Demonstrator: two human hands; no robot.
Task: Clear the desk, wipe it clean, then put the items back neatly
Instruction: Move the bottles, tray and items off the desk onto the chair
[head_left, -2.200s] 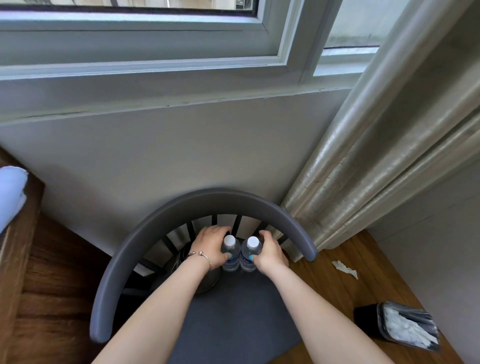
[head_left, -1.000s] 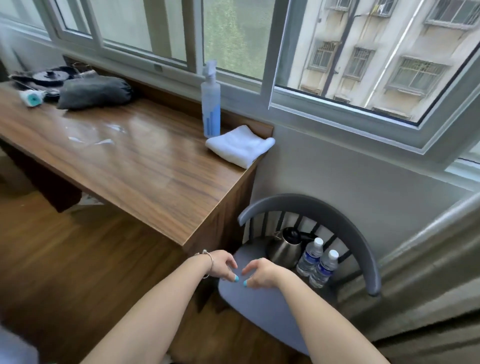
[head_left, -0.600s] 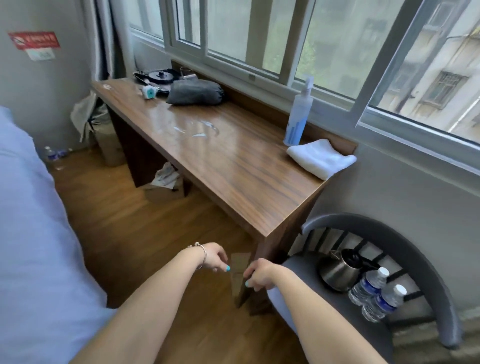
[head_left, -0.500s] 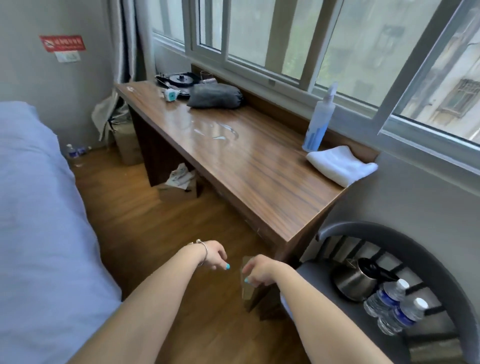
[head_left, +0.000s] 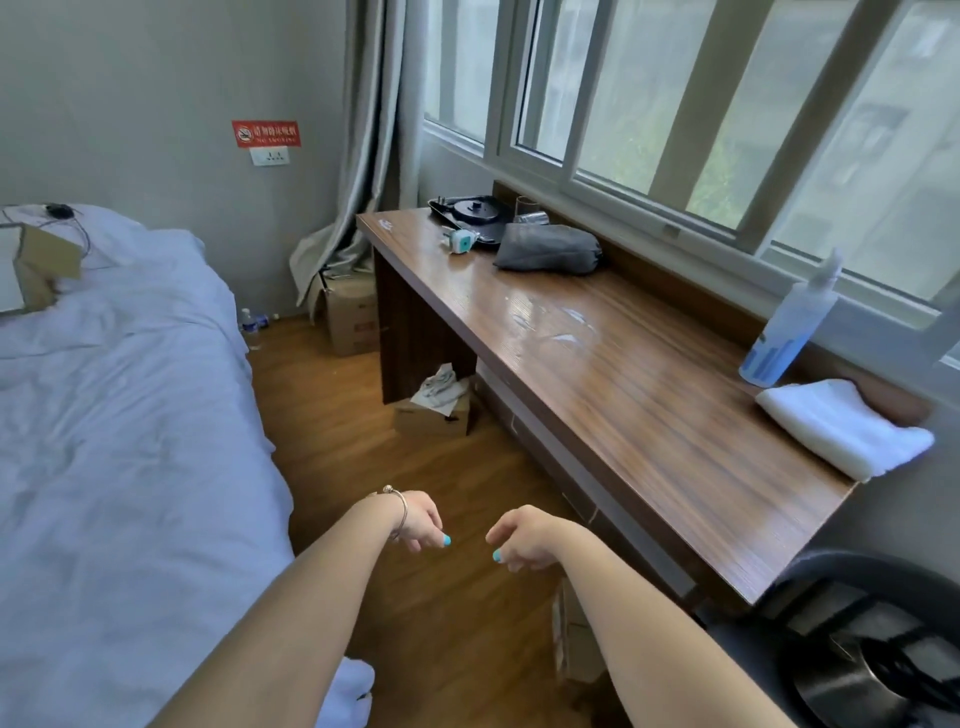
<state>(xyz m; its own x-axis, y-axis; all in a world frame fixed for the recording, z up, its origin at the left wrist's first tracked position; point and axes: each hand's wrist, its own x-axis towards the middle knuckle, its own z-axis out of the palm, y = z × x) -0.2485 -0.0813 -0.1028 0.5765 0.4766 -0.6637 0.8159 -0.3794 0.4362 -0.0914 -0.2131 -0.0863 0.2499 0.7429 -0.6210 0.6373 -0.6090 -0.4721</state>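
Observation:
The long wooden desk (head_left: 613, 374) runs under the window. On its far end lie a grey pouch (head_left: 548, 248), a black tray (head_left: 470, 213) with a kettle base, a glass (head_left: 525, 210) and a small teal-and-white gadget (head_left: 461, 240). Near the right end stand a blue spray bottle (head_left: 784, 332) and a folded white cloth (head_left: 841, 426). My left hand (head_left: 418, 522) and my right hand (head_left: 522, 538) hang over the floor in front of the desk, fingers loosely curled, holding nothing.
A bed (head_left: 114, 415) with white sheets fills the left. Cardboard boxes (head_left: 434, 413) sit under the desk and by the curtain (head_left: 363, 156). A grey chair (head_left: 857, 582) with a steel kettle (head_left: 852, 691) stands at the lower right.
My view has swung left from the chair and water bottles to the desk and bed. Both hands let go of the bottles and now hang free.

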